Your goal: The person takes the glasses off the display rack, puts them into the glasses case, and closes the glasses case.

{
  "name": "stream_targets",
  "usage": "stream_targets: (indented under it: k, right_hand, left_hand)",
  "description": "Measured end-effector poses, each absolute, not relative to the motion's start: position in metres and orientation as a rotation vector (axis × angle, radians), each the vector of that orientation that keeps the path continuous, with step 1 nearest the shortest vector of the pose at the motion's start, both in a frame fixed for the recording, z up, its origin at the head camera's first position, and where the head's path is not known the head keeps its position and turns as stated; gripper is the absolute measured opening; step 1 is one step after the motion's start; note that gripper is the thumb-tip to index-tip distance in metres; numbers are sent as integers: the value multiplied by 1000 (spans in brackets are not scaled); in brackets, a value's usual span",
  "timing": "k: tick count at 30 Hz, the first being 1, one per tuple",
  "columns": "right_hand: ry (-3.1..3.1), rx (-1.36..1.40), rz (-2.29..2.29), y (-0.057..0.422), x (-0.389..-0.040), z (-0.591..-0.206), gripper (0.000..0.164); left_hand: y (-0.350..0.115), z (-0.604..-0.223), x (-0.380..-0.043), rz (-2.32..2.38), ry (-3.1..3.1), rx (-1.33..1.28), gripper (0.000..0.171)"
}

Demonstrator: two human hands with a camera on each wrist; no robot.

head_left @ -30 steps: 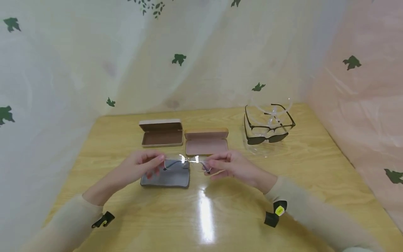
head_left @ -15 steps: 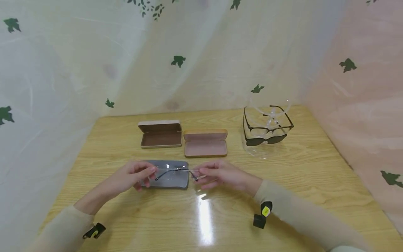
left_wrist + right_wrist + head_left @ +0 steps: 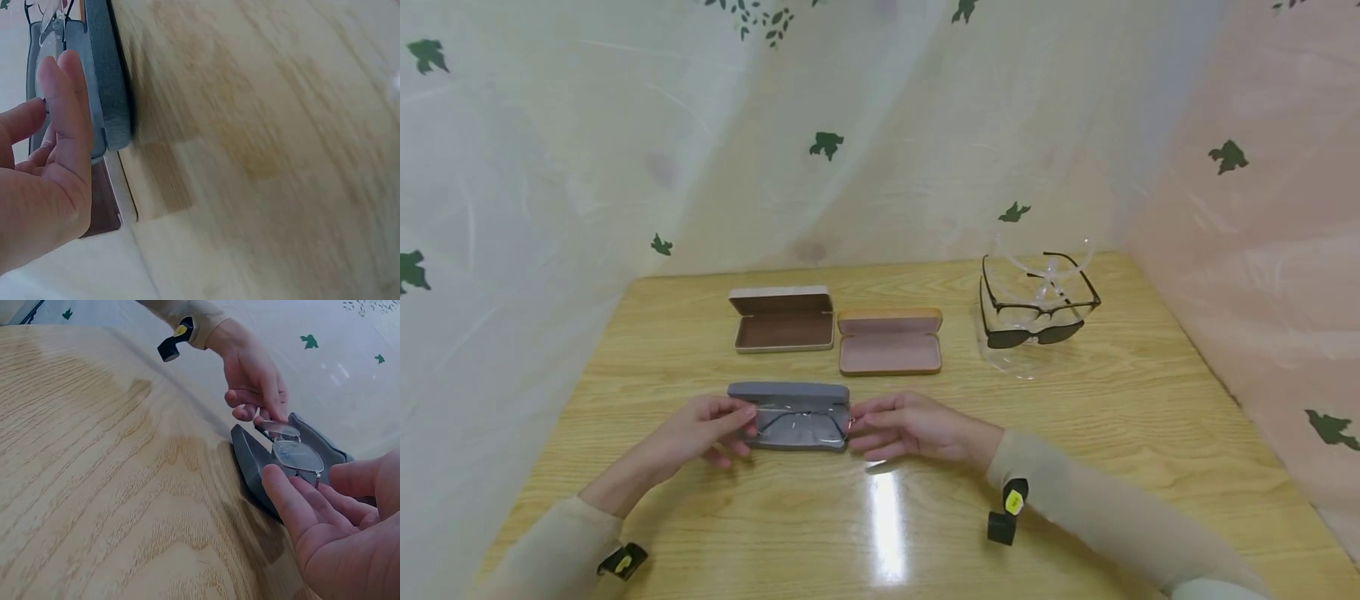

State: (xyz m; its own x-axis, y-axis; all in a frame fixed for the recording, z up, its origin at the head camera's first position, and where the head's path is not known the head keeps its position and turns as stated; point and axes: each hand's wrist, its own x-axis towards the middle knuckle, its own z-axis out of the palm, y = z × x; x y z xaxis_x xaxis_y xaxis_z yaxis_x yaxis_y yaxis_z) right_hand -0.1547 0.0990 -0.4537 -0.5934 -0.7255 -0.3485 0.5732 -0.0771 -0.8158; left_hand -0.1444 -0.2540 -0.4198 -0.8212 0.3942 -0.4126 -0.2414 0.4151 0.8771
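Note:
A pair of thin-framed eyeglasses (image 3: pixel 299 456) with clear lenses is at the open grey glasses case (image 3: pixel 790 390), its temples folded behind the lenses. My left hand (image 3: pixel 711 429) pinches one end of the glasses between thumb and fingers. At the other end, my right hand (image 3: pixel 917 429) holds the frame near the hinge, fingers beneath and thumb above. Seen from the right wrist, the lenses lie over the case's hollow; whether they touch its lining I cannot tell. In the left wrist view, my left fingers (image 3: pixel 65 106) hide much of the case.
Behind stand two open cases, one with a brown lining (image 3: pixel 786 331) and one with a pink lining (image 3: pixel 891 354). At the back right, black-framed glasses (image 3: pixel 1041 308), dark sunglasses (image 3: pixel 1033 335) and clear eyewear (image 3: pixel 1026 367) sit close together. A patterned cloth backdrop (image 3: pixel 880 167) encloses the wooden table.
Both hands have come down and slightly left, bringing the eyeglasses from in front of the cases to the grey case. The other cases and eyewear stay put.

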Motion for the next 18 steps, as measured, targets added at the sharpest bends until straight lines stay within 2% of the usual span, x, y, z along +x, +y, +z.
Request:
stream_targets:
  k: [18]
  right_hand:
    - [1253,-194,-1766,91,-163,-452,47]
  left_hand:
    - [-264,-432,-147,1418,2128,22,49]
